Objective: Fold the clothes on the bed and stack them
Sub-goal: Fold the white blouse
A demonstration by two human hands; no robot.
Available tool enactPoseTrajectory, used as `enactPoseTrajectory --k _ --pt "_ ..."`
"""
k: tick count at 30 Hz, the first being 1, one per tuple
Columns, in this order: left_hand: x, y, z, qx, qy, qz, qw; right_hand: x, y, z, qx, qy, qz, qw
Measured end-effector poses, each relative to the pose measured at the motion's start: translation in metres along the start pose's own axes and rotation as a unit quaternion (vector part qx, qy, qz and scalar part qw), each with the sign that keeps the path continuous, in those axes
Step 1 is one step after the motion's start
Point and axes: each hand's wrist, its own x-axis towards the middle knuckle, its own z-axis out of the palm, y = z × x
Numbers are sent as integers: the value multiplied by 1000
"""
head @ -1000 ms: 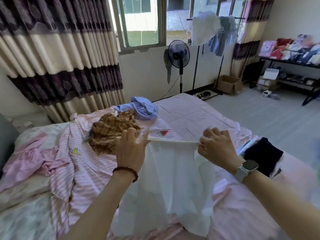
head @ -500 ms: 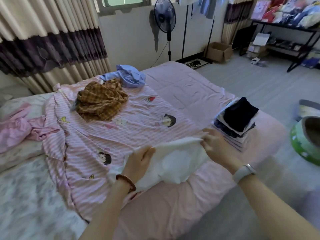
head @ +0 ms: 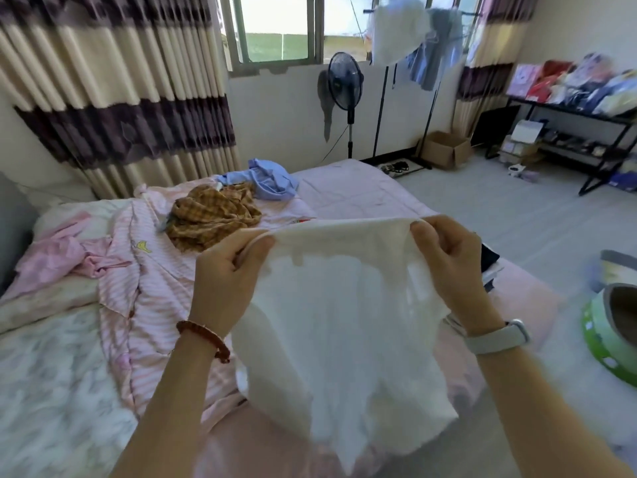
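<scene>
White, thin fabric: one garment (head: 344, 322), held up in the air over the near edge of the bed (head: 362, 194), its top hem stretched level between two hands and the rest hanging loose below. Left hand (head: 227, 270): fingers curled, pinching the left end of the hem. Right hand (head: 448, 267): fingers curled likewise round the right end. Change noted: half a second ago the same piece lay bunched on the pink cover under both hands; a second ago it hung much as now. Reading: lifted again and shaken out, so the fold on this item is being restarted or squared up, not finished. Remaining unfolded stock on the bed: brown checked garment (head: 213, 219), crumpled, with a blue garment (head: 272, 181) touching its far side; a pink piece (head: 69, 257) lies rumpled at the left. Finished stack (head: 489, 263): dark item on top, mostly hidden behind the right hand, at the bed's right edge. Judgement: task roughly midway; the white piece needs laying flat and folding before it joins the stack. Risk: the light cloth may slip or crease when lowered.
</scene>
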Motion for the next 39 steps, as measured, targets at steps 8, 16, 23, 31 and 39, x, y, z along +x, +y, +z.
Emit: enactPoseTrajectory --k 8,16,23,31,39 --pt "58 12 -10 56 92 75 991 56 -7 29 -10 83 -96 992" --pt "122 -108 14 152 -22 9 988 116 113 88 -211 20 -28 977" --pt "222 -278 62 282 -90 -59 953 205 259 190 -372 -90 98 919" --pt "230 -466 116 295 -148 -273 904 205 421 287 -405 -256 227 848" --pt "37 -528 67 357 -105 -402 836 27 425 311 -326 -383 50 863"
